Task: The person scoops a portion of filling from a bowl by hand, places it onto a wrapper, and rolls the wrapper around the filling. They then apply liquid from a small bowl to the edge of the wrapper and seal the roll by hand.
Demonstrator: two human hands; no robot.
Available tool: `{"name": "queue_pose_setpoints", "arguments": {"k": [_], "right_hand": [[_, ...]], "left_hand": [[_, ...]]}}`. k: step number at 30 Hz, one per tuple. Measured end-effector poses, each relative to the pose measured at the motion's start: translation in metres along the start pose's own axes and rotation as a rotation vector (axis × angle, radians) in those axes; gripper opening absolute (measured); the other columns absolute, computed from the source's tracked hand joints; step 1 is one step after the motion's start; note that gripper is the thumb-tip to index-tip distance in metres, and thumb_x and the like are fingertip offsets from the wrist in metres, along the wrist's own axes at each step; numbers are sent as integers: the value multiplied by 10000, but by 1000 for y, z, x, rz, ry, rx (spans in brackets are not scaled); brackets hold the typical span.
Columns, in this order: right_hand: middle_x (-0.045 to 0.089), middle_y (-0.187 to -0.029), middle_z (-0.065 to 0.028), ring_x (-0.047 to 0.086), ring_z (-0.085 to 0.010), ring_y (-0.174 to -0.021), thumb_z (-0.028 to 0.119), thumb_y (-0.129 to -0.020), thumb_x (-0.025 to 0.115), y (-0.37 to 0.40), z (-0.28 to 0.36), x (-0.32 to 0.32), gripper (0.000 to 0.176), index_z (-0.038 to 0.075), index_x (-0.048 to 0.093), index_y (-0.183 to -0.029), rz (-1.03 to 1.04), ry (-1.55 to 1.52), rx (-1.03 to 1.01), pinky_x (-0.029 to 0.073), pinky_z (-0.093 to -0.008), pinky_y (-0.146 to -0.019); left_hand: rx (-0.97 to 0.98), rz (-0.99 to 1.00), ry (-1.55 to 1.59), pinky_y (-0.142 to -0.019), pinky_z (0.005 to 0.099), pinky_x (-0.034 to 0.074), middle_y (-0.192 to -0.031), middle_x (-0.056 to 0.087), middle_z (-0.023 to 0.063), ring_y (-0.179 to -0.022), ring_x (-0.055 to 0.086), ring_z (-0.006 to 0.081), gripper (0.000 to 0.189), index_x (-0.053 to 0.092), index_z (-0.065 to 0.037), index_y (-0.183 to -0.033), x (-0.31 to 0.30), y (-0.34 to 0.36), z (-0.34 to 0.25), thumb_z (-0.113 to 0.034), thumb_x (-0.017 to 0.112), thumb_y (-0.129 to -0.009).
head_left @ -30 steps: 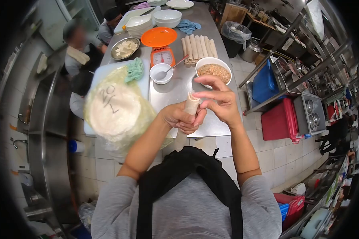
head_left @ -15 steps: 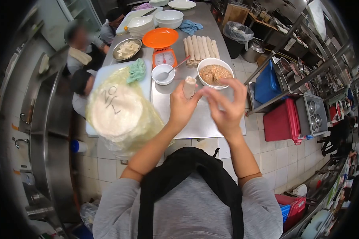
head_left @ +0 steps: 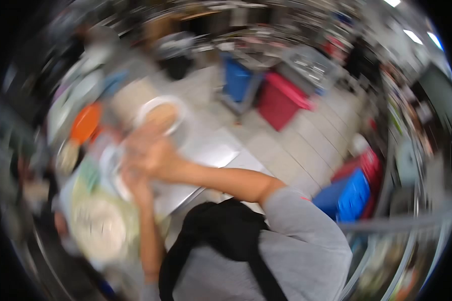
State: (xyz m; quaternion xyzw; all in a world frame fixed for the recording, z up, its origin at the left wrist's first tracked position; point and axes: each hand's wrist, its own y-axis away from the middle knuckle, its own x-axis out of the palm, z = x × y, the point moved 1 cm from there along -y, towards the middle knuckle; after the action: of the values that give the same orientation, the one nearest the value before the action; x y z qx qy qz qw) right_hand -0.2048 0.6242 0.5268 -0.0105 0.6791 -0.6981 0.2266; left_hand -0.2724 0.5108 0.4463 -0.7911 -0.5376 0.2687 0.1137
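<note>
Motion blurs the whole view. My right hand (head_left: 153, 150) is over the metal table (head_left: 218, 148), just below a white bowl (head_left: 181, 111) of chopped filling. My left hand (head_left: 134, 175) is close beside it, and the two overlap. Fingers on both hands are smeared, and whatever lies between them cannot be made out. Pale rolls (head_left: 134, 98) lie beyond the bowl. At the lower left is a yellowish plastic bag (head_left: 99, 228) of round white sheets, with a green cloth (head_left: 89, 175) at its top.
An orange plate (head_left: 86, 123) and white bowls (head_left: 89, 86) stand at the far left of the table. Past its right side are a blue bin (head_left: 236, 78), a red bin (head_left: 282, 100) and a black bin (head_left: 177, 65) on the tiled floor.
The head view has swung to the right, so the table now appears further left and tilted. My hands have come together, and the roll seen in my left hand is lost in blur.
</note>
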Motion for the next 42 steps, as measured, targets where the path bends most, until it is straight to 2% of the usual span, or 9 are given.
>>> {"name": "queue_pose_setpoints", "arguments": {"k": [1,6,20,22,25,27,31,36,42], "right_hand": [[565,-1025,-136,512,-342,-1040,226,-621,655,-9,0,-11,188,96,649,-757,101,-4,-12,358,-555,-892],[533,-981,-102,472,-301,-1059,204,-587,665,-14,6,-33,172,81,625,-701,338,75,-16,299,-520,-964],[504,-979,-115,472,-302,-1027,186,-649,715,3,11,-27,225,56,608,-799,295,-83,162,312,-480,-954],[501,-996,-121,473,-308,-1024,202,-663,725,4,12,-27,241,57,607,-815,304,-104,177,321,-473,-949],[480,-1055,-128,473,-308,-1031,223,-701,745,12,14,-27,356,62,585,-976,240,-334,298,359,-445,-924],[458,-1105,-118,477,-270,-1040,211,-734,745,39,15,-19,565,77,466,-1207,119,-595,603,400,-400,-892],[444,-1122,-98,473,-213,-1036,118,-738,714,98,39,-9,721,98,321,-1342,235,-736,888,420,-357,-866],[483,-1053,-73,510,-172,-958,-33,-743,618,119,35,4,720,119,298,-1369,302,-898,1055,437,-297,-821],[501,-978,-47,533,-91,-840,-55,-759,567,109,32,-7,670,123,311,-1353,320,-1151,1177,448,-229,-734]], "left_hand": [[-175,26,203,-924,356,423,-1203,535,143,-1078,514,243,502,460,24,-1262,0,-5,-24,-83,647,-808],[-239,148,334,-748,260,446,-1010,554,88,-856,532,143,311,507,38,-1085,7,8,-52,-80,651,-837],[-250,188,397,-661,206,414,-908,541,25,-750,507,82,260,511,-3,-1045,5,17,-27,-112,649,-854],[-111,125,358,-673,210,422,-909,548,25,-764,513,85,252,517,2,-1079,7,16,-23,-90,625,-871],[-264,145,485,-670,220,430,-921,557,26,-779,513,81,260,518,12,-1103,0,14,-22,-110,614,-894],[-346,80,479,-677,232,424,-887,541,22,-750,499,83,179,522,2,-1029,-9,6,-28,-116,587,-911],[-493,-133,757,-709,263,418,-794,491,5,-701,473,99,185,505,-33,-977,-17,-9,-16,-205,561,-941],[-641,-233,847,-768,326,435,-880,485,43,-827,479,137,231,466,-15,-1097,-26,-12,0,-170,538,-941],[-508,97,839,-989,419,421,-1161,510,141,-1109,513,243,474,346,-5,-1331,-50,-1,-1,-80,554,-912]]}}
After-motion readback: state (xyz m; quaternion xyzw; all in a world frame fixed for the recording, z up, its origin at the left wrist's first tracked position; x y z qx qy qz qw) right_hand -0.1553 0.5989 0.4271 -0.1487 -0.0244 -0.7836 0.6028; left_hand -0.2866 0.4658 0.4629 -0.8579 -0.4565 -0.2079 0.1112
